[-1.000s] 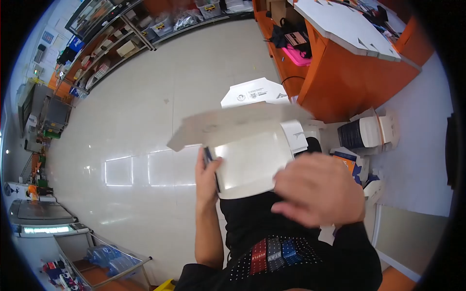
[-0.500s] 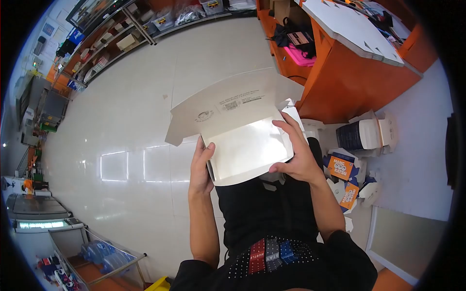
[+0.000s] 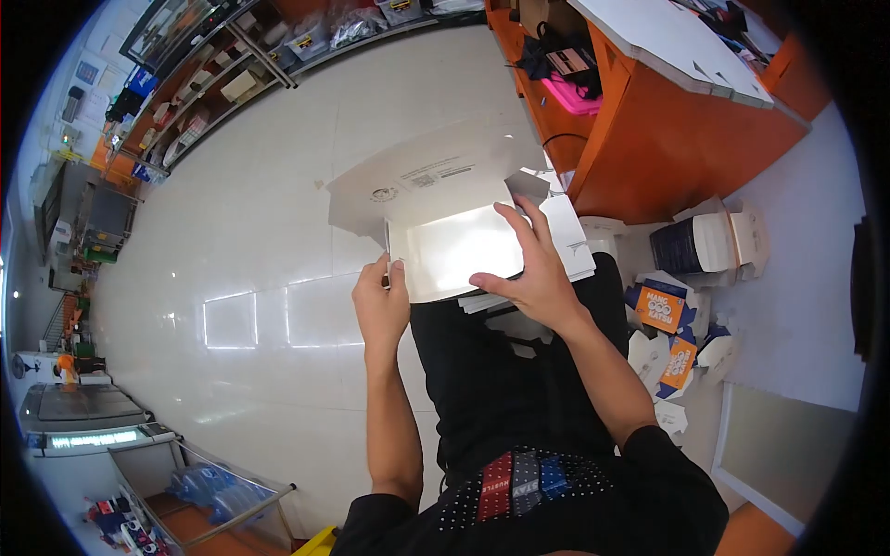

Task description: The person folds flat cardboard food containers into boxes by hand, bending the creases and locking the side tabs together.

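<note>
A white cardboard box (image 3: 459, 255) is held above my lap, its inside facing up and its wide lid flap (image 3: 408, 190) raised on the far side. The flap carries small printed text and a QR code. My left hand (image 3: 381, 301) grips the left wall, thumb on the near side. My right hand (image 3: 536, 264) grips the right end, with the fingers at the far right corner and the thumb by the front edge. Partly hidden behind the box, flat white cardboard sheets (image 3: 569, 233) lie on my lap.
Orange and blue printed boxes (image 3: 661, 308) lie on the floor at my right, near a banded bundle of dark-blue and white cardboard (image 3: 691, 248). An orange desk (image 3: 667, 139) stands front right. Metal shelves (image 3: 199, 88) line the far left.
The box has moved away from my body and slightly left, with both hands still on it. More of the flat cardboard sheets shows beside and under it.
</note>
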The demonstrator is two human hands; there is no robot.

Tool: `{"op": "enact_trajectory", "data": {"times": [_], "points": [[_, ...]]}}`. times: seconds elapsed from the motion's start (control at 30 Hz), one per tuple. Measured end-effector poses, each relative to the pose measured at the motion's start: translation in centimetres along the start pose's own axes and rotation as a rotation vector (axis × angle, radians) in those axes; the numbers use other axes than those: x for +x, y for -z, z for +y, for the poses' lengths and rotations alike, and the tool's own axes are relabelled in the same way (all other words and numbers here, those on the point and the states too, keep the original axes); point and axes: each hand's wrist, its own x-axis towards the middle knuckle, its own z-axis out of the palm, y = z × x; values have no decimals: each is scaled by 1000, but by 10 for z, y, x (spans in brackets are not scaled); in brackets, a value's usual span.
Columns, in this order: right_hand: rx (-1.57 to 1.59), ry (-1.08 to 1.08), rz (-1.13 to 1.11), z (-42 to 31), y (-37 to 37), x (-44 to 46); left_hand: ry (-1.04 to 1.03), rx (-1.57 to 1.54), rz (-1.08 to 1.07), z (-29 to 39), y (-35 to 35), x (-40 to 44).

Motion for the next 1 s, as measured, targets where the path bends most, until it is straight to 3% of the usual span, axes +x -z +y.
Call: {"op": "enact_trajectory", "data": {"times": [0.17, 0.27, 0.3, 0.43, 0.5, 0.53, 0.67, 0.83, 1.0], "points": [[3, 77, -37, 4, 0, -1, -20, 267, 70, 4, -5, -2], [-6, 61, -43, 11, -3, -3, -255, 214, 319, 32, -9, -8], [-12, 43, -55, 12, -4, -6, -291, 130, 216, 50, -7, -8], [66, 118, -60, 18, 1, -7, -846, 125, -180, 92, -29, 18], [410, -52, -140, 20, 11, -3, -1049, 197, -319, 108, -43, 34], [580, -132, -174, 22, 17, 0, -1076, 220, -339, 107, -47, 40], [647, -215, -22, 55, 15, 4, -1137, 248, -428, 98, -57, 64], [174, -60, 129, 52, 16, 22, -1142, 255, -484, 100, -45, 66], [106, -58, 133, 62, 8, 35, -1103, 241, -539, 101, -38, 73]]}}
